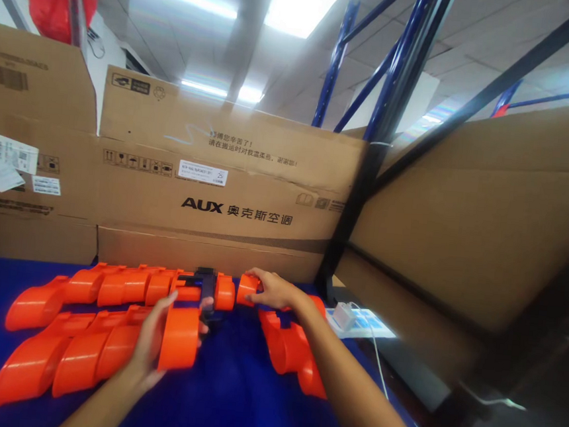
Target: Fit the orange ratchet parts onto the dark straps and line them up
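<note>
My left hand (151, 338) is closed around an orange plastic part (180, 338), a short, wide, tube-like piece held above the blue table. Farther right, my right hand (272, 288) reaches to a smaller-looking orange plastic piece (246, 290), with fingers curled over its right side. Between the hands a dark clamp-like object (207, 286) stands among orange parts, partly hidden by my left hand. Left of my hands, similar orange parts lie nested in a back row (83, 285) and a front row (77, 358). More orange parts (287, 347) lie under my right forearm.
A blue surface (229, 395) spans the workspace. Cardboard panels (228, 228) wall off the back, and another cardboard panel (477, 230) stands at the right. A dark metal post (361, 187) rises behind the right corner. Nearby sits a white charger (344, 316) with a cable.
</note>
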### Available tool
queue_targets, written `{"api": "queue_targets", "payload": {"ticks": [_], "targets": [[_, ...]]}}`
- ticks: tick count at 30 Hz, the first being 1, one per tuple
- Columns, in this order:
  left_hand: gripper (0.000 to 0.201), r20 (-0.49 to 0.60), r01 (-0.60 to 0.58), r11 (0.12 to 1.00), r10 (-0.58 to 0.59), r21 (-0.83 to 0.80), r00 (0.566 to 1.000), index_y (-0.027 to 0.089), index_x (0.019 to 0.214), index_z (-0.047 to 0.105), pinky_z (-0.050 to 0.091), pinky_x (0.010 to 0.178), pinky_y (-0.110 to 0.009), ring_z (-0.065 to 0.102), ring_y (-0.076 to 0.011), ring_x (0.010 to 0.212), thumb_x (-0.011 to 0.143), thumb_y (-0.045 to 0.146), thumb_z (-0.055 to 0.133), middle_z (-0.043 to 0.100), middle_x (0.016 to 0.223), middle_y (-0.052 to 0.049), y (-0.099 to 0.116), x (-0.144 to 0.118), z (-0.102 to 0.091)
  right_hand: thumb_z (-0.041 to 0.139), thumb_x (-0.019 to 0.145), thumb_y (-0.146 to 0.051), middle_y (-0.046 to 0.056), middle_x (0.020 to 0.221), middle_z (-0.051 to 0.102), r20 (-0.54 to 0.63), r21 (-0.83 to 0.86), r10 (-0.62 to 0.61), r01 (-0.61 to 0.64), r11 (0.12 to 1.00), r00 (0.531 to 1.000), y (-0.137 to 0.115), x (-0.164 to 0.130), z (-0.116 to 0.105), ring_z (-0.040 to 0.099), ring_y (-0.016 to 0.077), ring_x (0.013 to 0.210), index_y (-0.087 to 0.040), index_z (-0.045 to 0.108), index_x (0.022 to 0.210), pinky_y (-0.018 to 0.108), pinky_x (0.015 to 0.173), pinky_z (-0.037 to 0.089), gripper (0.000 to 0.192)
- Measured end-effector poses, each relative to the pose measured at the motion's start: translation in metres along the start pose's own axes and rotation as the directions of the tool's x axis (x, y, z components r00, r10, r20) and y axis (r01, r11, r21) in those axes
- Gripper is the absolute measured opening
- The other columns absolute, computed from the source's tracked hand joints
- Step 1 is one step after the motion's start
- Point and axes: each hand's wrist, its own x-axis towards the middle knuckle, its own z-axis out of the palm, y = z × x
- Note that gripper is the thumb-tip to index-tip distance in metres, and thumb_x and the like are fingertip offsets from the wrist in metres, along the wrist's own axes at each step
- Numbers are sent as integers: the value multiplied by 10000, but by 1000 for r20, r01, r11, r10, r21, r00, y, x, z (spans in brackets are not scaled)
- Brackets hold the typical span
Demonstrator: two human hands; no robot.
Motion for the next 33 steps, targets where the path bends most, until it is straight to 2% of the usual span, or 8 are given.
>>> {"api": "queue_targets", "payload": {"ticks": [9, 14, 17, 21, 24, 28, 31, 33], "targets": [[668, 17, -4, 1000, 4, 7, 1000, 16, 1308, 585, 529, 530, -288, 689, -228, 597, 883, 527, 514, 749, 805, -187, 0, -1, 5, 749, 690, -219, 63, 1277, 625, 137, 210, -98, 68, 975, 986, 13, 9, 11, 608, 242, 1090, -210, 505, 1370, 342, 938, 473, 722], [705, 11, 38, 999, -38, 30, 999, 31, 1311, 587, 530, 515, -310, 689, -246, 582, 852, 564, 526, 754, 809, -191, -1, 2, -1, 695, 711, -187, 79, 1346, 587, 154, 173, -83, 56, 983, 984, 16, 7, 12, 588, 238, 1149, -190, 478, 1412, 311, 962, 451, 734], [688, -2, 44, 998, -44, 46, 999, 25, 1289, 601, 537, 524, -317, 693, -252, 584, 837, 542, 551, 757, 824, -196, -2, 3, -2, 720, 667, -179, 109, 1389, 559, 128, 111, -51, 36, 993, 990, 11, 5, 4, 551, 281, 1215, -198, 462, 1433, 373, 1024, 416, 809], [641, -9, 40, 998, -40, 43, 999, 44, 1283, 605, 549, 543, -334, 696, -254, 576, 839, 505, 566, 762, 863, -191, -6, 7, -4, 660, 762, -194, 124, 1347, 591, -134, 66, -111, 121, 991, 985, -13, 1, -11, 518, 295, 1232, -194, 570, 1318, 432, 1041, 378, 563], [568, -39, -30, 998, 32, 56, 999, 85, 1280, 603, 561, 562, -344, 716, -268, 622, 837, 439, 595, 763, 927, -175, -8, 10, -3, 552, 896, -270, 98, 1125, 695, -290, 144, -170, 219, 965, 942, -45, -4, -16, 624, 224, 986, -184, 643, 1172, 342, 867, 464, 303], [535, -111, -104, 989, 116, 106, 987, 122, 1267, 590, 552, 512, -339, 725, -286, 624, 800, 373, 664, 763, 905, -148, -13, 12, 1, 564, 904, -302, 19, 803, 714, -208, 256, -232, 282, 925, 950, -85, -16, -5, 605, 152, 671, -191, 697, 892, 245, 611, 424, 173], [518, -193, -102, 987, 125, 126, 973, 147, 1234, 594, 556, 502, -348, 716, -275, 587, 794, 403, 692, 757, 826, -108, -18, 15, -1, 598, 876, -276, -1, 709, 696, -130, 375, -252, 283, 883, 959, -101, -19, 14, 588, 134, 609, -181, 670, 794, 221, 548, 388, 145], [502, -244, -132, 983, 159, 124, 957, 181, 1221, 601, 573, 554, -355, 726, -267, 646, 788, 406, 719, 756, 852, -85, -21, 19, -6, 603, 858, -246, -5, 682, 674, -161, 419, -213, 262, 869, 964, -104, -16, 28, 577, 131, 609, -174, 639, 742, 217, 539, 376, 141]]}}
